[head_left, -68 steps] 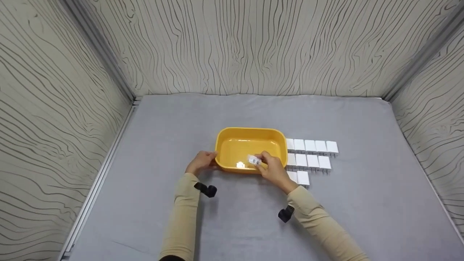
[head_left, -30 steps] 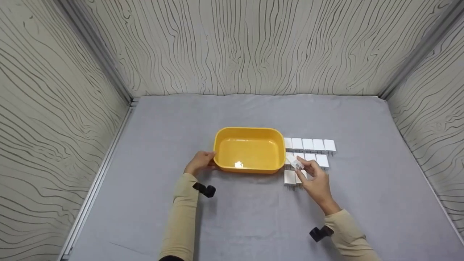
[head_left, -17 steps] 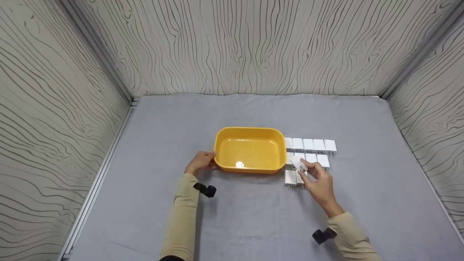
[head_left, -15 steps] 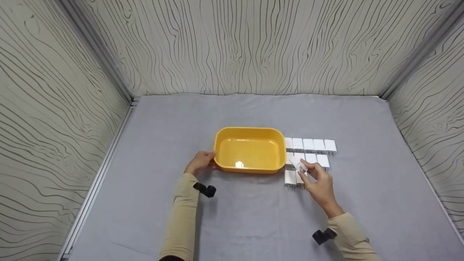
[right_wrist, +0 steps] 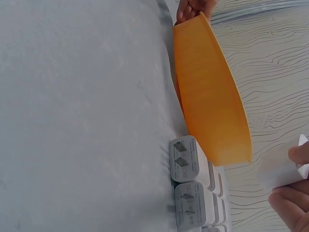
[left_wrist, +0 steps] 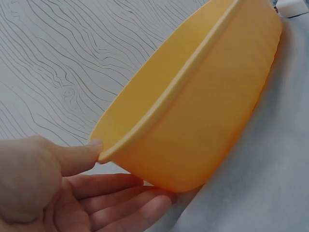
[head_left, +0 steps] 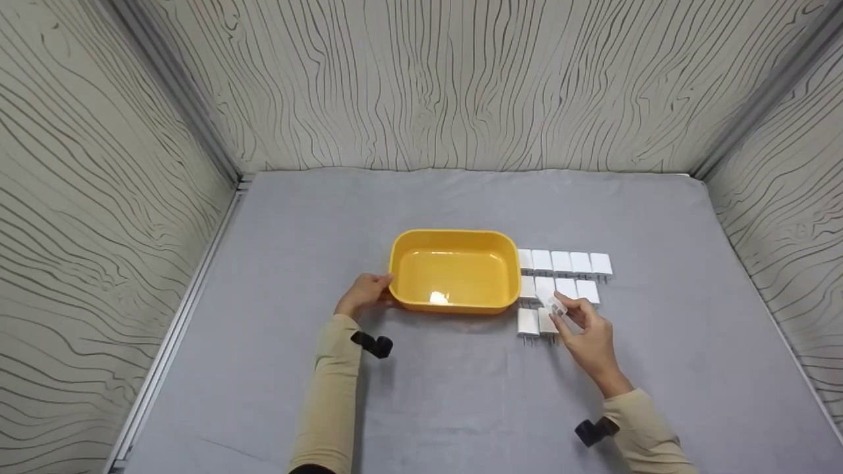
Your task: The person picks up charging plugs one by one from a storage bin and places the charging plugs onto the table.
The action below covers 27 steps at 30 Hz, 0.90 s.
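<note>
My left hand (head_left: 366, 293) holds the left end of a yellow plastic basin (head_left: 454, 308). In the left wrist view the thumb lies on the basin's rim and the fingers reach under its side. Right of the basin, my right hand (head_left: 588, 336) pinches a white charger plug (head_left: 552, 303) between thumb and fingers, tilted above the rows. Below it, several white charger plugs (head_left: 561, 262) lie on the cloth in three rows, their metal prongs facing me. The right wrist view shows the front row's prong faces (right_wrist: 184, 159) with small grey print. The held plug partly hides plugs beneath it.
The basin's right side abuts or overlaps the left ends of the plug rows. A grey cloth (head_left: 435, 388) covers the table. Wood-grain patterned panels (head_left: 428, 85) stand behind and at both sides, with metal rails at the corners.
My right hand, earlier over the basin with a charger plug, has moved right to above the rows, then slightly farther right and nearer me, still holding it. The left hand stays on the basin.
</note>
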Motion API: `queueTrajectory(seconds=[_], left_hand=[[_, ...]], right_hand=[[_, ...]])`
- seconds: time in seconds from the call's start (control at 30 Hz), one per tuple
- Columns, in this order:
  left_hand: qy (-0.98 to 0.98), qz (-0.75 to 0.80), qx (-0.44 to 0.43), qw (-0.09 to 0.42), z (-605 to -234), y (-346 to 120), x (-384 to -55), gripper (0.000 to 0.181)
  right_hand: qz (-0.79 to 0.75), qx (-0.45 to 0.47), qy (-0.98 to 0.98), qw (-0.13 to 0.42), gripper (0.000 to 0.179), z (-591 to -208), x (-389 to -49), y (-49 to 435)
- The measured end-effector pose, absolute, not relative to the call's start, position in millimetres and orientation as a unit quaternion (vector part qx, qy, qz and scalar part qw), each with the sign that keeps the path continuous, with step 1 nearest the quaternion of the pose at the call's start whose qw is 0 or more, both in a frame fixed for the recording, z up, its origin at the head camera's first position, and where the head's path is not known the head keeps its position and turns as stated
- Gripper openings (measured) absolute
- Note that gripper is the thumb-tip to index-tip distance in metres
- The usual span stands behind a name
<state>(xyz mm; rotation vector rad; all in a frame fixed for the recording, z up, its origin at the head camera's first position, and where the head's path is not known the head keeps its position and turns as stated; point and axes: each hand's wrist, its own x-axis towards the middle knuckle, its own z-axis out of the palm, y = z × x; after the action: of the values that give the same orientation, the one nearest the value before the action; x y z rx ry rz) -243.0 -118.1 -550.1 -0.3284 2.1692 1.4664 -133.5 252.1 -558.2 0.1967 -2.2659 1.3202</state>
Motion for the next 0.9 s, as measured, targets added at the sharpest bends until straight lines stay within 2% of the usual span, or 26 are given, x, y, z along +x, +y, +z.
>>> queueTrajectory(seconds=[0.43, 0.9], left_hand=[[0.802, 0.531, -0.111, 0.249, -551.7, -120.0, -243.4, 0.034], [0.793, 0.531, -0.142, 0.261, -549.4, -117.5, -247.3, 0.039]], right_hand=[[0.473, 0.088, -0.839, 0.254, 0.027, -562.9, -135.6, 265.2], [0.460, 0.081, -0.852, 0.236, 0.026, -562.5, -133.7, 280.3]])
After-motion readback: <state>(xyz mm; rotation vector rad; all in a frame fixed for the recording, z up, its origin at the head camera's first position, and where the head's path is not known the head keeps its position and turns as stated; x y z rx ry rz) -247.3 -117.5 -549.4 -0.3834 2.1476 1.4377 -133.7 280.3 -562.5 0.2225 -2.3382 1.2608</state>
